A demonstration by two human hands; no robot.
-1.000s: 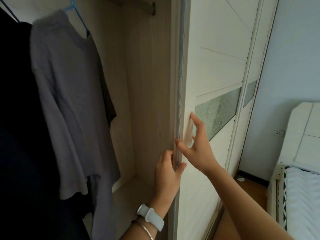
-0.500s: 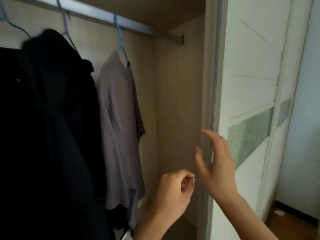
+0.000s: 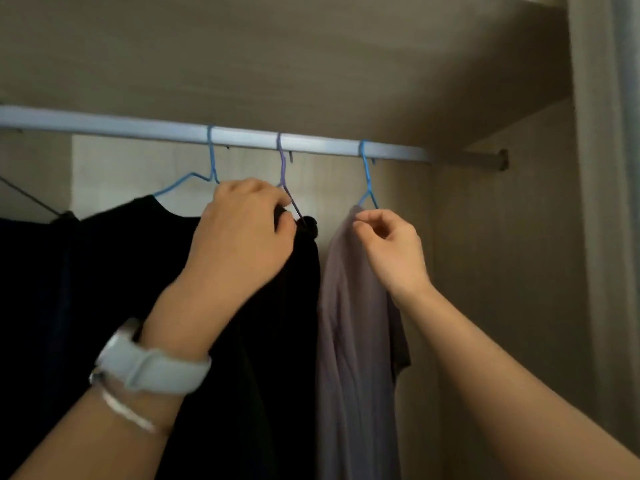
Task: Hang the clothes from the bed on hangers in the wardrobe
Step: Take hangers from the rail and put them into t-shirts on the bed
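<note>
A pale rail (image 3: 138, 125) crosses the wardrobe with three wire hangers hooked on it. My left hand (image 3: 242, 230) grips the shoulder of the black garment (image 3: 270, 341) at the base of the purple hanger (image 3: 284, 174). A blue hanger (image 3: 212, 157) to its left carries another black garment (image 3: 104, 271). My right hand (image 3: 388, 251), fingers curled, pinches the neck of the grey shirt (image 3: 353, 341), which hangs from the right blue hanger (image 3: 366, 174).
The wardrobe's side wall (image 3: 502, 271) stands just right of the grey shirt. The sliding door's edge (image 3: 602, 202) runs down the far right. A dark hanger arm (image 3: 31, 200) shows at the far left. The wardrobe's ceiling panel (image 3: 311, 64) lies close above the rail.
Both hands left the sliding door's edge and rose to the rail. My left hand took hold at the purple hanger, my right at the grey shirt's neck. The view tilted upward.
</note>
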